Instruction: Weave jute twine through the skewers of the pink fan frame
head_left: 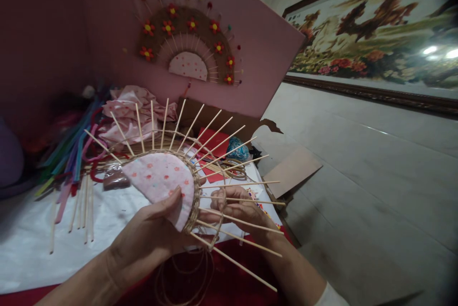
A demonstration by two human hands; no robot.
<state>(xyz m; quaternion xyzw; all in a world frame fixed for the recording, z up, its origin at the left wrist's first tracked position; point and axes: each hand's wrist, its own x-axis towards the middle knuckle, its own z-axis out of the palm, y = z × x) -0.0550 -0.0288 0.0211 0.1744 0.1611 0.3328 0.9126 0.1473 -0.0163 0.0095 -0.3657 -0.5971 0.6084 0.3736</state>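
Note:
A half-round craft piece (157, 172) is tilted in front of me, its face covered in white cloth with small reddish prints. Thin wooden sticks fan out from its curved edge, which is bordered with woven twine (195, 196). My left hand (153, 229) grips the piece at its lower end, thumb on the cloth and fingers behind. Among the right-hand sticks, my right hand (238, 206) pinches the jute twine (222, 201), partly hidden by the sticks. The twine runs loosely over the upper sticks, and loops of it hang below the piece.
A finished-looking half-round decoration with red flowers (192, 25) hangs on the pink board (250, 48). On the table lie pipe cleaners (77, 148), loose sticks (84, 206), crumpled pink cloth (125, 110), a blue yarn ball (238, 149) and scissors (234, 168). A framed picture (375, 34) hangs right.

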